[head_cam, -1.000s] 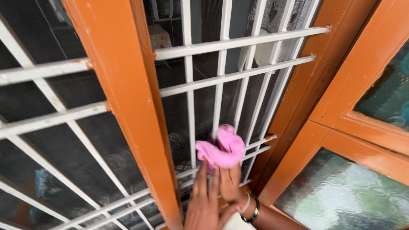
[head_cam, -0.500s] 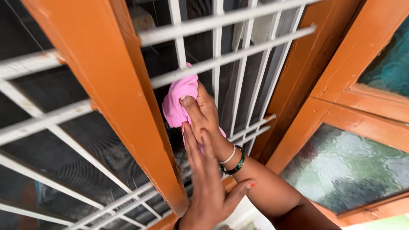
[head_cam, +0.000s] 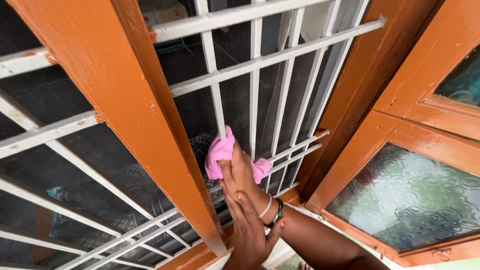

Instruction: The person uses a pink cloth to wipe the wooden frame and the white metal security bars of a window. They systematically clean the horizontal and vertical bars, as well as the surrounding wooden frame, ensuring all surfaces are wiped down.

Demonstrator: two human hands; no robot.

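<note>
Pink cloth (head_cam: 221,152) sits bunched against the white metal window grille (head_cam: 260,62), low down on a vertical bar near the middle of the frame, with a second fold of it showing just to the right of the wrist. The right hand (head_cam: 239,172) is closed on the cloth, its fingers wrapped over the fabric and pressing it to the bar, so that only the upper and side edges of the cloth show. Two bangles (head_cam: 272,211), one pale and one dark green, circle the right wrist. The left hand (head_cam: 250,230) lies flat, fingers straight and together, its fingertips resting on the back of the right hand just below the knuckles; it grips nothing. An orange wooden post (head_cam: 145,115) runs diagonally just to the left of both hands, and dark mesh shows behind the white bars. To the right stands an orange window frame (head_cam: 360,150) holding a pane of patterned glass (head_cam: 415,195), well apart from the cloth. Chipped paint marks several of the white bars where they meet the post.
</note>
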